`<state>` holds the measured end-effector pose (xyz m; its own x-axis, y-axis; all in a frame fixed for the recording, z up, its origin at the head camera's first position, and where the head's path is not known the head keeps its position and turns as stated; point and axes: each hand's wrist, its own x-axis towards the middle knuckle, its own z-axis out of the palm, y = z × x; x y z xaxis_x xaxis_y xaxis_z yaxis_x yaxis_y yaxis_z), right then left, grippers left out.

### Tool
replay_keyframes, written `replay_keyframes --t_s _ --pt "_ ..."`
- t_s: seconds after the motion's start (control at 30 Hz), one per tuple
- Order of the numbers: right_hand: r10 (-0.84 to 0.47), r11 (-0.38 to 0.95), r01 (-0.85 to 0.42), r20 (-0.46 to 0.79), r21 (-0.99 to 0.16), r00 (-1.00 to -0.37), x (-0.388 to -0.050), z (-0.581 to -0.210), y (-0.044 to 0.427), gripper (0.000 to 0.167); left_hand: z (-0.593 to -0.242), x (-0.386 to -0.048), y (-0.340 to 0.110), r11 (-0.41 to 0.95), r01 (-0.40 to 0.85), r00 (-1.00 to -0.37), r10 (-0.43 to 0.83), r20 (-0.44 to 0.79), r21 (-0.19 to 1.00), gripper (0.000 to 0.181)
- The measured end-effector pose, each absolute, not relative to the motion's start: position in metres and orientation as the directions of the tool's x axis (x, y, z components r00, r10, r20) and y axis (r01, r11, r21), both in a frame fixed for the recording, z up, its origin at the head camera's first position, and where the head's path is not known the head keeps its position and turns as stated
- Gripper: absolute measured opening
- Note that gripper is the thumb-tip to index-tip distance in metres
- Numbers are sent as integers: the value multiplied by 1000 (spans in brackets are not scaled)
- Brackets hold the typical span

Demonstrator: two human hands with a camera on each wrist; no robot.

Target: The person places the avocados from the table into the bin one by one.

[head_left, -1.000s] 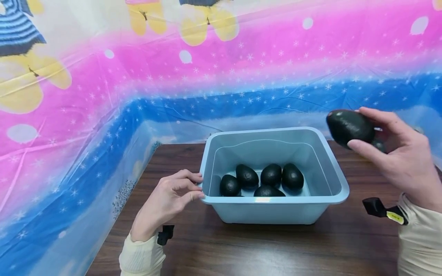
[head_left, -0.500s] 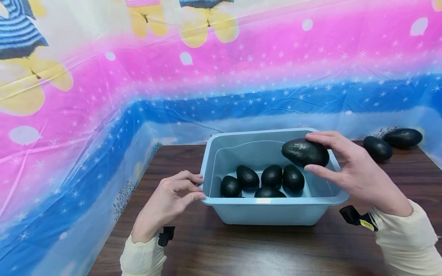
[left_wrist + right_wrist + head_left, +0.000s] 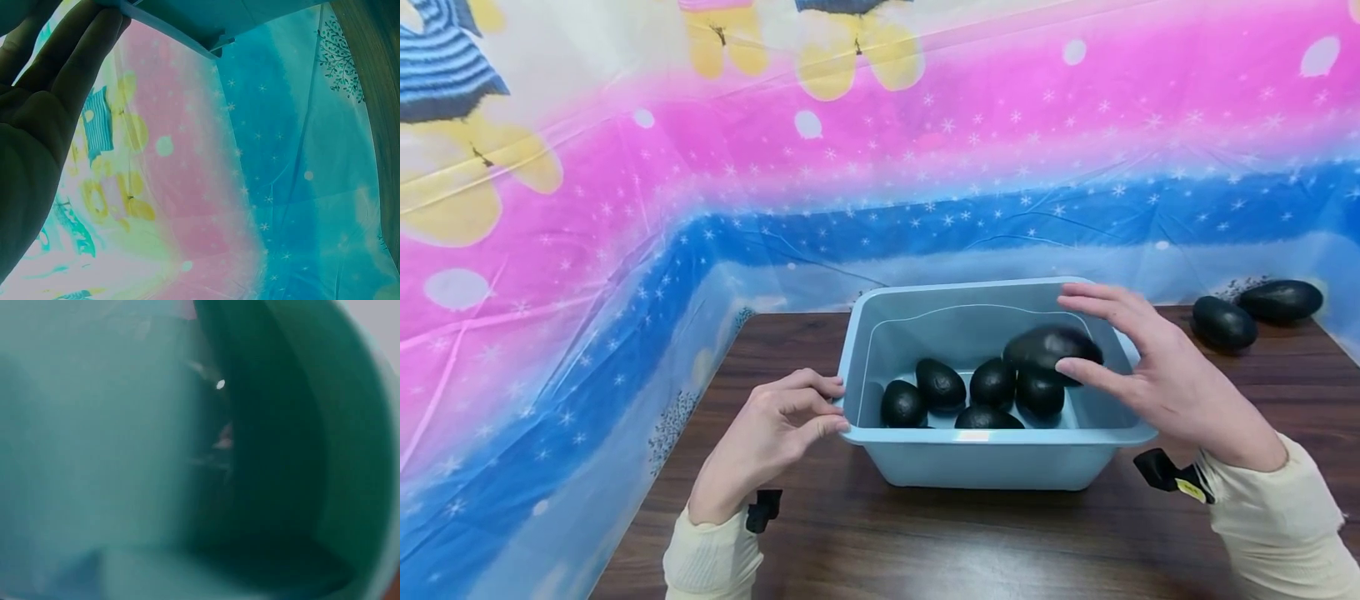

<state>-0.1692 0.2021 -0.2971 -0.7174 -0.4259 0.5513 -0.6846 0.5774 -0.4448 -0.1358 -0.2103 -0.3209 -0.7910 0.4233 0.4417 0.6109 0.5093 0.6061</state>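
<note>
Left hand [image 3: 775, 421] on the tub [image 3: 985, 463], right hand [image 3: 1165, 375] spread by a blurred avocado [image 3: 1045, 344].
Reading the pale blue tub as a clock face, at nine I see fingers and thumb pinching its rim. Inside, at least five dark avocados [image 3: 941, 385] lie across the bottom, one partly hidden behind the six o'clock rim. The blurred avocado is just above one of them, toward three. At three, the other hand's fingers and thumb are apart; the thumb crosses in front of that fruit, and I can't tell whether they touch. Farther out on the wooden tabletop [image 3: 925, 542], between two and three, two more avocados [image 3: 1223, 323] lie close together near the printed curtain [image 3: 887, 217].
</note>
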Motion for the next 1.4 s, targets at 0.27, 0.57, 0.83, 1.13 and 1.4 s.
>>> replay_keyframes --t_s 0.27,0.57,0.83,1.13,1.4 --pt "-367 597 -684 616 -419 -697 -168 -290 214 72 -321 -136 -210 518 606 -795 421 437 604 11" --pt "-290 634 -633 622 -444 -727 -166 -286 224 66 -321 -135 -211 507 621 -783 431 449 597 12" --pt "-224 632 -608 638 -481 -737 -166 -285 234 62 -321 -136 -211 508 623 -782 434 448 595 12" --pt "-95 648 -551 662 -525 -743 -170 -287 239 55 -323 -135 -211 515 621 -783 429 450 590 11" --pt "152 676 -365 605 -640 -782 -186 -296 260 49 -322 -136 -211 510 619 -784 434 443 597 12"
